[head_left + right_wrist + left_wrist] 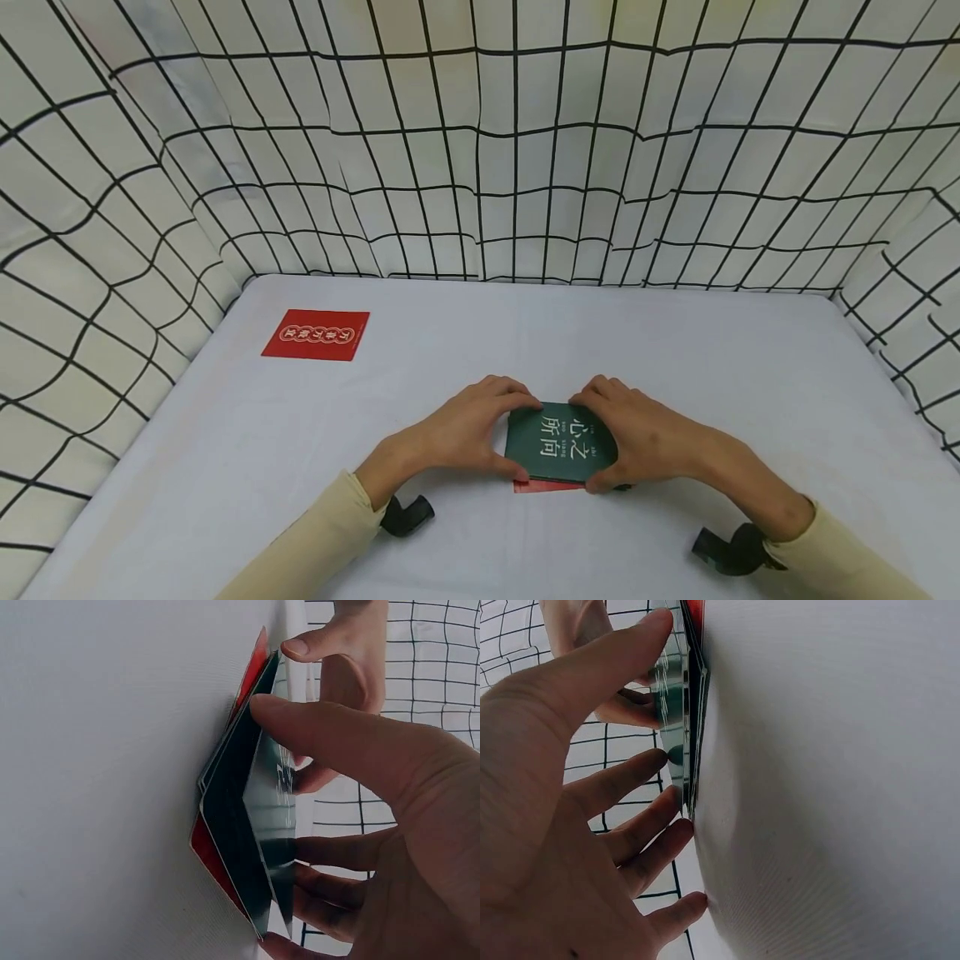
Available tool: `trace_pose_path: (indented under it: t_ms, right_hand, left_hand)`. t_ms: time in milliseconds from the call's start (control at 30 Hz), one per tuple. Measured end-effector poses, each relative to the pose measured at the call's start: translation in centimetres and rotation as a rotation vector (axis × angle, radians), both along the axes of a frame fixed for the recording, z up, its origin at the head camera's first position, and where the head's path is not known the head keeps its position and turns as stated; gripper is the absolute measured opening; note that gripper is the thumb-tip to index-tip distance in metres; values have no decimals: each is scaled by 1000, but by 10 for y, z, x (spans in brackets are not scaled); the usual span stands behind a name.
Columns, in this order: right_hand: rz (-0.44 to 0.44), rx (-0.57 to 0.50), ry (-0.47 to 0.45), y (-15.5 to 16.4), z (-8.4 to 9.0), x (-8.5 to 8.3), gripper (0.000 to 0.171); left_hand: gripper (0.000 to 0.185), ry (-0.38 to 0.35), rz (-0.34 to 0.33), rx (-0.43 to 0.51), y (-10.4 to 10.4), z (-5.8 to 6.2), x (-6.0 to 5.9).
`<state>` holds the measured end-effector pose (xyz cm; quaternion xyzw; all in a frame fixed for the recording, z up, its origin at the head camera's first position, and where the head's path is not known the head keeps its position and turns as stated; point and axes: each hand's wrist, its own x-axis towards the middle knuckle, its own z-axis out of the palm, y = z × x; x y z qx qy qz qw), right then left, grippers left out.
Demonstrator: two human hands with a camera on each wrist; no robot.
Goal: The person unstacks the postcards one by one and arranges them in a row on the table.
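While both hands close in on it from either side, the small stack of cards (558, 446) lies on the white table (675, 358) near its front edge, a dark green card with pale characters on top and a red one peeking out beneath; the left hand (461, 429) curls its thumb and fingers (641, 776) round the stack's left edge, and the right hand (637, 437) pinches the right edge, thumb at the near corner; the right wrist view shows the cards fanned and skewed, not squared. As I judge it, uneven pressure could let the glossy cards slide past one another and splay further, or a lower card could stay behind if the stack is lifted. No container is in view; a separate red card (316, 335) lies well apart at the far left.
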<state>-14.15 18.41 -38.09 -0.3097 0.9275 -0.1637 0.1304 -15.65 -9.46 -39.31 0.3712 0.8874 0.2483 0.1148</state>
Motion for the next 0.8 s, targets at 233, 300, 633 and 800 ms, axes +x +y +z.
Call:
trace_pose_path:
  t_ms: [233,300,633,800]
  right_hand:
    - [-12,-24,-1,-1,2,-3,90]
    - [-18,-31,1,-1,3,-4,90]
    - [-50,-79,34,-3,5,-7,85]
    - [-67,-93,79,-4,5,-10,84]
  left_hand:
    - [83,-6,32,-3,1,1,0]
    - [83,-13,47,5,2,1,0]
    - [78,-44,102,57,-2,4,-7]
    - [78,-30,119,78,-6,6,-10]
